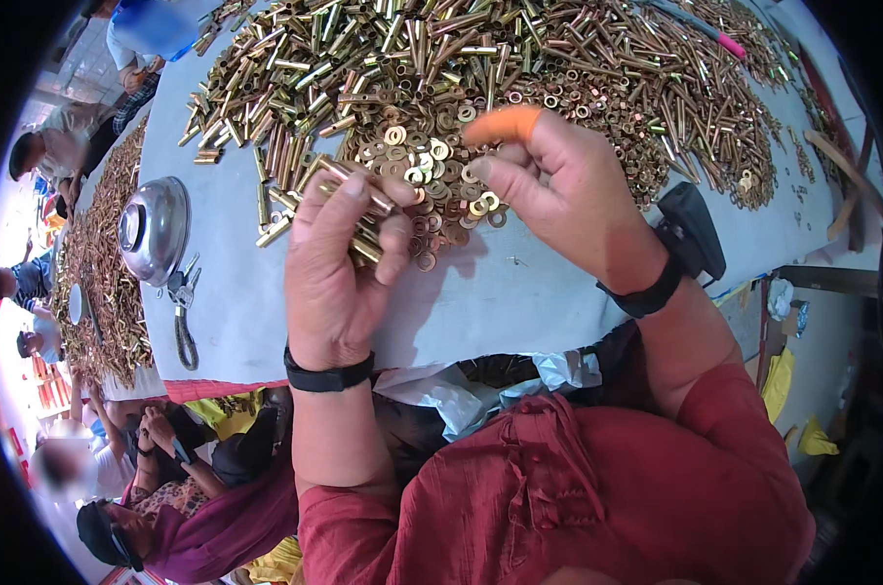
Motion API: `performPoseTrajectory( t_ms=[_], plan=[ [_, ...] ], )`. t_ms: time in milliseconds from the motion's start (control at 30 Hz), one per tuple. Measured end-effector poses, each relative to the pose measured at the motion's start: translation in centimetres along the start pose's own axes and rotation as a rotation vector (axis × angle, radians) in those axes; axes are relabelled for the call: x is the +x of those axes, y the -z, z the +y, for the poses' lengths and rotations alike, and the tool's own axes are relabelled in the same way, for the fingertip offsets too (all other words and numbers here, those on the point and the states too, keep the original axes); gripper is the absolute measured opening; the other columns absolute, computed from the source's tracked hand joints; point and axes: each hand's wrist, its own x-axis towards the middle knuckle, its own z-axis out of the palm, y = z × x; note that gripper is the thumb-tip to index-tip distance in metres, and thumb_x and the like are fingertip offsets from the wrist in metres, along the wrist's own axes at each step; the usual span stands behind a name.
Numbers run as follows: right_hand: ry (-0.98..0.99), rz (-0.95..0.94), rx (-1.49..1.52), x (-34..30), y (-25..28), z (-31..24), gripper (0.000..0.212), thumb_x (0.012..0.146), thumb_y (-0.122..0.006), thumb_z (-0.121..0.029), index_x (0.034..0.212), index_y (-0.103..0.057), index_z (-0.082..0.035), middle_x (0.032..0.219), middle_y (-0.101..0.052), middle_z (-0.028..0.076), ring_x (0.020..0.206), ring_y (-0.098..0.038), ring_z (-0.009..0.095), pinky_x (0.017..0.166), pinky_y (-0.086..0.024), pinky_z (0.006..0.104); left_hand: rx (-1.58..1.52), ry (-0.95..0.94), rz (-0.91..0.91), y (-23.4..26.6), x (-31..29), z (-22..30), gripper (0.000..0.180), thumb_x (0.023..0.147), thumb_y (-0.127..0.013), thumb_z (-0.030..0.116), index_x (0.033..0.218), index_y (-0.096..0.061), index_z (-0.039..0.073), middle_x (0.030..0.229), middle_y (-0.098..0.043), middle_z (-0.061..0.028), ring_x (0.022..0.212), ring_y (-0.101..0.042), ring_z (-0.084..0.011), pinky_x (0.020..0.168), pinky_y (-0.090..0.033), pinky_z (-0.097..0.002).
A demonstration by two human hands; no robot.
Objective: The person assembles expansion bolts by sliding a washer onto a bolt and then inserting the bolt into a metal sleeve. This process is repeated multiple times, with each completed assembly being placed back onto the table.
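Above smooth tabletop point(510, 317), left hand point(336, 258) holds brassy tubes point(374, 201), right hand point(576, 185) hangs half-open by round washers point(420, 164).

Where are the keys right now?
In the head view, the keys lie at left on the table, just below the metal bowl and left of the left hand.

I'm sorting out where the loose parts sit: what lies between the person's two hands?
In the head view, a pile of flat metal washers lies between the left hand, gripping metal tubes, and the right hand.
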Motion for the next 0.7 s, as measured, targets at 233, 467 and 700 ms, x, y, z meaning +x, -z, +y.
performPoseTrajectory(
  t_ms=[233, 467, 700],
  plan=[
    [0.232, 0.012, -0.509, 1.3, -0.5, 4.0, 0.025, 0.086, -0.061, -0.008, 0.110, -0.062, -0.003, 0.089, -0.068, 0.016, 0.082, -0.067, 0.029, 0.074, -0.052, 0.0361, 0.172, -0.046, 0.003, -0.5, -0.3, -0.9, 0.022, 0.096, -0.059, 0.012, 0.115, -0.054, 0.002, 0.090, -0.063, -0.0118, 0.058, -0.052, -0.0128, 0.048, -0.040, -0.0232],
    [0.309, 0.211, -0.435, 3.0, 0.9, 4.1, 0.022, 0.087, -0.056, -0.010, 0.107, -0.063, -0.002, 0.094, -0.065, 0.016, 0.089, -0.063, 0.035, 0.079, -0.051, 0.0426, 0.314, -0.097, 0.112, 0.6, -0.4, -1.0, 0.023, 0.096, -0.059, 0.016, 0.115, -0.057, 0.003, 0.089, -0.063, -0.0087, 0.057, -0.046, -0.0093, 0.044, -0.031, -0.0187],
    [0.237, -0.143, -0.829, -1.4, 0.7, 1.6, 0.013, 0.083, -0.065, -0.017, 0.090, -0.063, -0.006, 0.089, -0.063, 0.012, 0.085, -0.062, 0.031, 0.073, -0.050, 0.0409, 0.505, 0.038, 0.093, -0.2, -0.8, -0.2, 0.020, 0.096, -0.061, 0.015, 0.113, -0.059, 0.005, 0.084, -0.065, -0.0046, 0.059, -0.049, -0.0049, 0.047, -0.035, -0.0175]
  ],
)
